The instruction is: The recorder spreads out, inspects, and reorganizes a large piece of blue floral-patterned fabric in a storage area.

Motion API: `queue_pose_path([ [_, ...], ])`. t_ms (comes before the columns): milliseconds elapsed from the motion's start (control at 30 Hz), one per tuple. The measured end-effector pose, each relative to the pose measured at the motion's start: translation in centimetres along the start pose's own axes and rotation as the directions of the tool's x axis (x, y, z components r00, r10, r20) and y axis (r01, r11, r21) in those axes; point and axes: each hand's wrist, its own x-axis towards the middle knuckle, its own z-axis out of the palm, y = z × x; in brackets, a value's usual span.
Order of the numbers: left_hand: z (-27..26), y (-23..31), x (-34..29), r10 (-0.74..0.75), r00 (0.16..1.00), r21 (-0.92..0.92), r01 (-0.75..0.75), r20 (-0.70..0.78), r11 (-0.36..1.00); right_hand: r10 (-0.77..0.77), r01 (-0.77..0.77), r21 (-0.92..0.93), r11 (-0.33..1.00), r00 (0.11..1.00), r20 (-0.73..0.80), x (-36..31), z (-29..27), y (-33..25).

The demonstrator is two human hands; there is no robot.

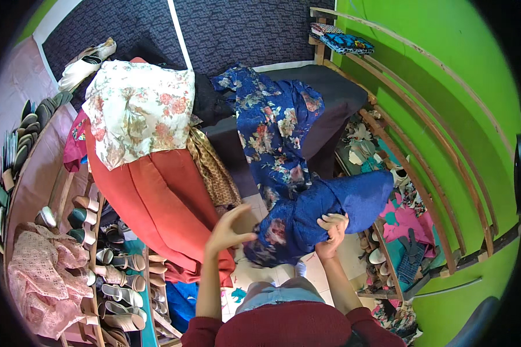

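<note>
Blue floral fabric hangs in front of me, its far part spread over a dark-covered surface. My right hand is closed on the near part, fingers curled over the cloth. My left hand is beside the fabric's left edge, thumb and fingers apart, holding nothing. Just beyond the left hand lies rust-red cloth, draped down toward the floor. On top of it rests a white floral cloth, and a gold patterned cloth hangs along its right side.
Racks of shoes stand at the left, with pink lace cloth nearby. Wooden rails run along the green wall at right. Folded patterned cloths sit at the far corner. Fabric scraps fill a low shelf at right.
</note>
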Motion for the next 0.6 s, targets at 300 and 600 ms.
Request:
queue_pose_path([
  [300,11.4,3.0,3.3,-0.167,0.973,-0.293,0.114,-0.160,0.949,-0.013,0.011,-0.078,0.997,1.000,-0.024,-1.1,-2.9,0.8],
  [600,8.7,5.1,2.1,0.586,0.810,0.639,-0.465,0.027,0.613,0.274,-0.271,-0.141,0.952,0.553,0.787,2.6,-9.8,1.7],
])
